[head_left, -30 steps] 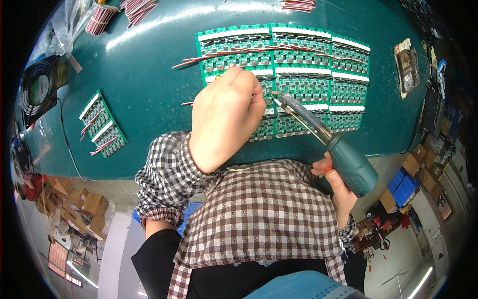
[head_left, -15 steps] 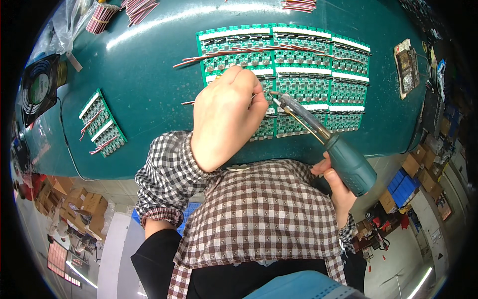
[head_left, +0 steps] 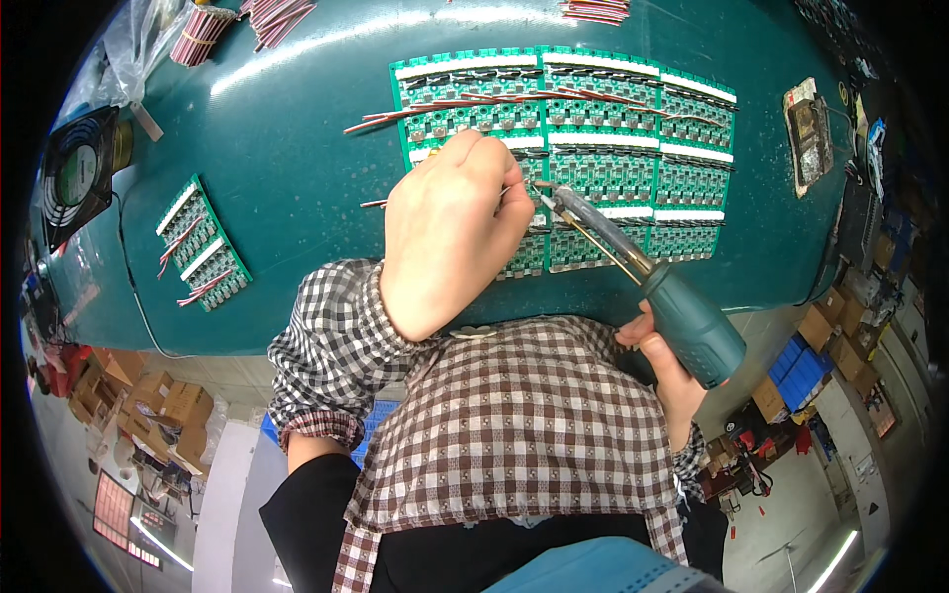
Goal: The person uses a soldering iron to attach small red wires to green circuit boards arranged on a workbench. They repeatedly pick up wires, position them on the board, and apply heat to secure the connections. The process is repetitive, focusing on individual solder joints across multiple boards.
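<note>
My left hand (head_left: 450, 232) is closed in a pinch over the middle of a block of green circuit boards (head_left: 598, 178). A thin wire shows at its fingertips, and a red wire end (head_left: 373, 204) sticks out on its left side; the hand hides the boards beneath. My right hand (head_left: 677, 381) is wrapped around the green handle of a soldering iron (head_left: 697, 326), partly hidden behind it. The iron's tip meets the boards just right of my left fingertips. Red and white wires (head_left: 474, 101) lie across the upper board rows, which carry white strips and black parts.
A smaller circuit board (head_left: 205, 244) with wires lies left on the green table (head_left: 297, 148). Wire bundles (head_left: 203, 38) lie at the far edge, near a plastic bag (head_left: 133, 49). A black fan (head_left: 79, 178) stands far left; a worn metal-and-card block (head_left: 809, 136) lies right.
The soldering iron's handle and my right hand have shifted very slightly left. My left hand and the boards have stayed in place.
</note>
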Demonstrator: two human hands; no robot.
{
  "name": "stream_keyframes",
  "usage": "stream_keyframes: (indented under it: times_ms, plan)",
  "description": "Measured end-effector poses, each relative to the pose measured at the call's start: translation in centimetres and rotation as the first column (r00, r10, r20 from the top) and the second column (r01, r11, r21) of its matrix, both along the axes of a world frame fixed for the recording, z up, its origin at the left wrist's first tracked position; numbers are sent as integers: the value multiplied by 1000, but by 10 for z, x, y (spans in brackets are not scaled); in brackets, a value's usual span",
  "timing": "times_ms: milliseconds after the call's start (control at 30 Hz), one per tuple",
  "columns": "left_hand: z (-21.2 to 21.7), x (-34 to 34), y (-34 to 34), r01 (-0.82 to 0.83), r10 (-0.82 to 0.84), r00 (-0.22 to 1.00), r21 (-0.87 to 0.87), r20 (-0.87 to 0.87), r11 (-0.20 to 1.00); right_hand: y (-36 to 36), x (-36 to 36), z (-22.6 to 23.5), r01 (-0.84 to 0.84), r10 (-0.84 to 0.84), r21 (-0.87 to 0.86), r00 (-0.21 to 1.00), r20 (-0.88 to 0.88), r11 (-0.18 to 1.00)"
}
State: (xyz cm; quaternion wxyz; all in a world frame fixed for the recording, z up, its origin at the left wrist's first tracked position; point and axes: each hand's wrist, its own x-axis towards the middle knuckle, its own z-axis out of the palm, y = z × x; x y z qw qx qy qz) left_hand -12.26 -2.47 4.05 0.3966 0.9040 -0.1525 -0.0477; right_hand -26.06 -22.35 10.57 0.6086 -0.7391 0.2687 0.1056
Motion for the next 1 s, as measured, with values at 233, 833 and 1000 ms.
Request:
stream_keyframes:
  times_ms: [233,833,1000]
  plan:
    - [1,0,0,-2,2,1000,4,2,1000,0,1,1,25,-25,59,1000,10,998]
    - [2,0,-1,-1,1,1000,1,-11,1000,-10,2,1,149,-165,161,982,94,976]
    - [3,1,-2,8,-7,1000,17,-30,1000,-13,4,-2,215,-239,189,964,116,958]
